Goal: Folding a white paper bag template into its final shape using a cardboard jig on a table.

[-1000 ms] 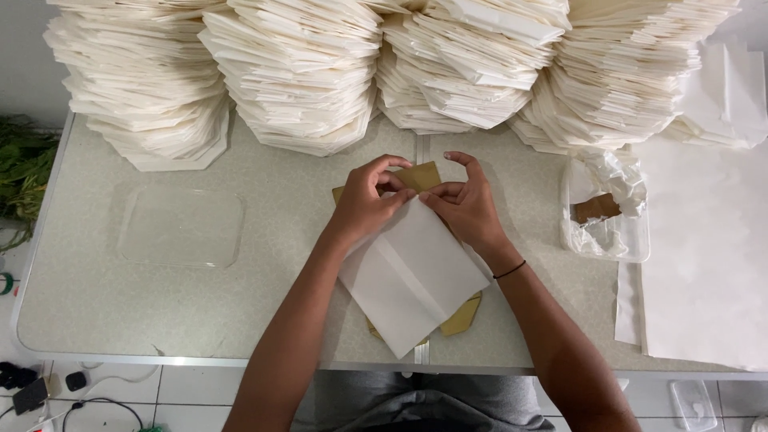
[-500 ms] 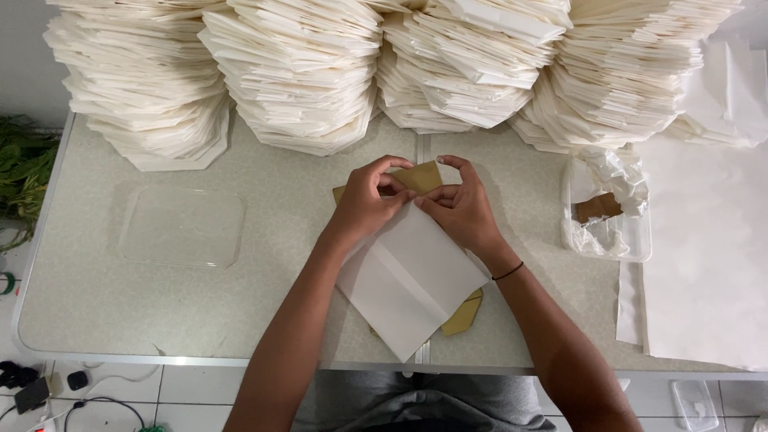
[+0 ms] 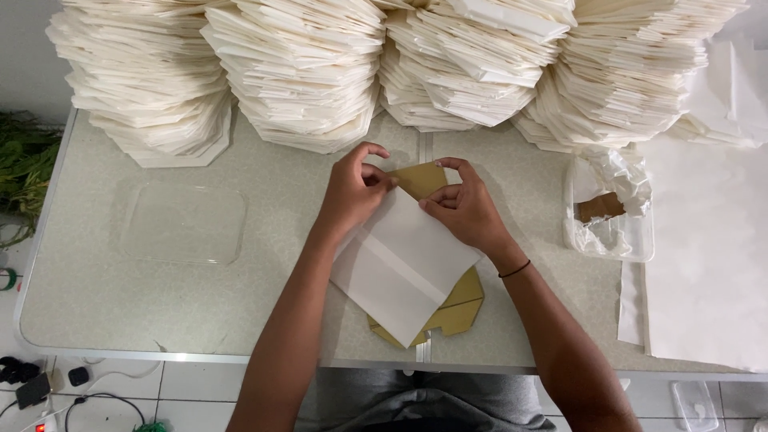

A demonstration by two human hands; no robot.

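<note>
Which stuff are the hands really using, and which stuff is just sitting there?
Being used:
- left hand and right hand, both pinching the brown card template
- white paper sheet lying over that template

Just sitting there:
- stacks of folded white paper
- clear plastic lid
- clear tray of scraps
- large white sheets
- green plants

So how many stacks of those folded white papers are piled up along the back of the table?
4, side by side along the back edge: far left, left of middle, right of middle, and far right. More may sit out of view.
</note>
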